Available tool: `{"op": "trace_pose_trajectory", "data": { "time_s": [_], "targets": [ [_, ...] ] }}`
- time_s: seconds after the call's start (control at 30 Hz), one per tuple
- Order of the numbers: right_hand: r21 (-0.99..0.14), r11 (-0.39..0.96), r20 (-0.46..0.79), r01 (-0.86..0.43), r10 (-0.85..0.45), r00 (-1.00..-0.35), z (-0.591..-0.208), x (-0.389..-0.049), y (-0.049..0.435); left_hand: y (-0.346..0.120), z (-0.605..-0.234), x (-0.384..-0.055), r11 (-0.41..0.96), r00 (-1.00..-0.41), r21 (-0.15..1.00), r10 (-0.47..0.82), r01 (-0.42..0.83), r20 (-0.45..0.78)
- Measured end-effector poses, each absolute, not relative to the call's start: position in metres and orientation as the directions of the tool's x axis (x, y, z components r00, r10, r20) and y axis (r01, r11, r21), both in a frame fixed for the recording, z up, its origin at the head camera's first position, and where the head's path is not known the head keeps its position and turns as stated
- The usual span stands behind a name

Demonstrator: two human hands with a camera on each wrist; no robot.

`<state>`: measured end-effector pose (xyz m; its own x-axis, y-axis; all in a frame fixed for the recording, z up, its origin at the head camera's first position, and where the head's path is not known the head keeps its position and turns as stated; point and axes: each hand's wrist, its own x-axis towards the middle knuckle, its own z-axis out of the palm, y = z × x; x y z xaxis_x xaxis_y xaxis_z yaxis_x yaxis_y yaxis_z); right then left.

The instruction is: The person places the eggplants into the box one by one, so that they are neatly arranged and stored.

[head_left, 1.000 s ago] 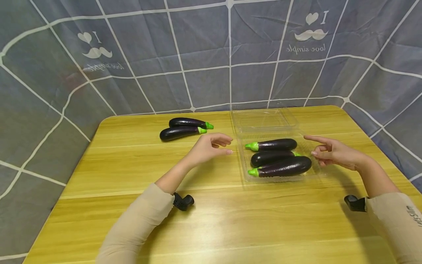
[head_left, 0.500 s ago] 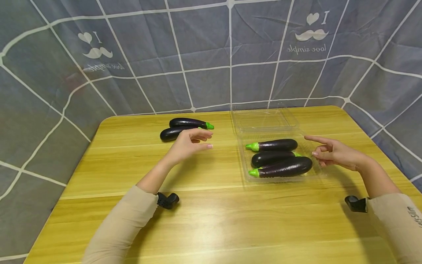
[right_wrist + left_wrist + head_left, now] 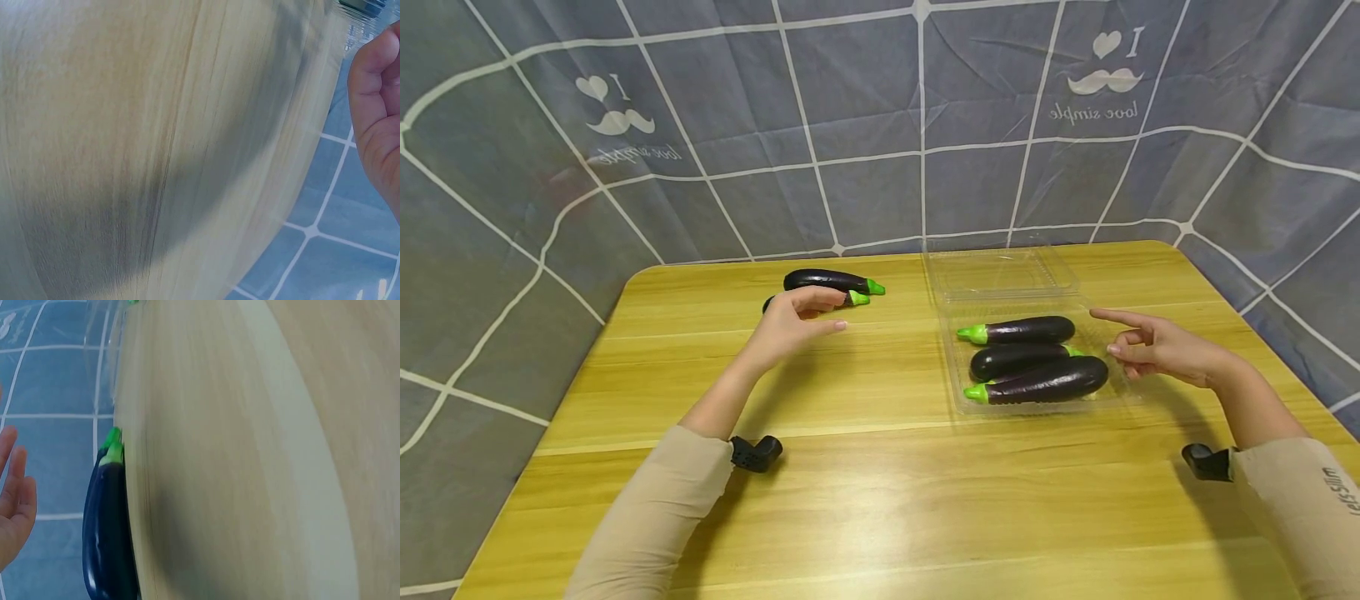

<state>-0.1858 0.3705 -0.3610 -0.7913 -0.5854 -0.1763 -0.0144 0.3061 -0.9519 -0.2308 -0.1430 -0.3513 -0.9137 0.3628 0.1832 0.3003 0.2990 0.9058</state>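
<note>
Two dark purple eggplants lie side by side at the back left in the head view; the rear eggplant (image 3: pixel 823 280) shows whole. My left hand (image 3: pixel 782 329) is over the front eggplant (image 3: pixel 859 297), hiding most of it, with thumb and fingers apart and nothing between them. The left wrist view has this hand (image 3: pixel 15 506) at its left edge, separate from the eggplants (image 3: pixel 111 519). On the right, three more eggplants (image 3: pixel 1048 380) lie in a clear plastic clamshell box (image 3: pixel 953 367). At that box's right side is my right hand (image 3: pixel 1172 348), index finger extended, other fingers loosely bent.
The box's clear lid (image 3: pixel 992 271) is folded back toward the wall curtain (image 3: pixel 880 200). All of it stands on a wooden table (image 3: pixel 880 500) with rounded back corners. Grey curtain with white lines encloses the back and sides.
My left hand has moved left, from beside the box to over the front eggplant of the back-left pair. The right hand and the eggplants have stayed in place.
</note>
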Motion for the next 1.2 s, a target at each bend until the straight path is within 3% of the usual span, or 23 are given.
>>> {"op": "trace_pose_trajectory", "data": {
  "time_s": [0.33,0.9,1.2],
  "targets": [
    [-0.945,0.326,-0.187,-0.012,-0.572,-0.798,-0.360,-0.186,0.370,-0.165,-0.350,-0.237,0.341,-0.934,0.895,0.307,0.286,0.181],
    [-0.942,0.336,-0.197,-0.006,-0.566,-0.801,-0.361,-0.186,0.371,-0.187,-0.366,-0.253,0.293,-0.970,0.928,0.149,0.230,0.194],
    [-0.953,0.302,-0.180,-0.002,-0.574,-0.799,-0.360,-0.185,0.371,-0.192,-0.374,-0.262,0.212,-0.993,0.971,-0.021,0.106,0.113]
  ]
}}
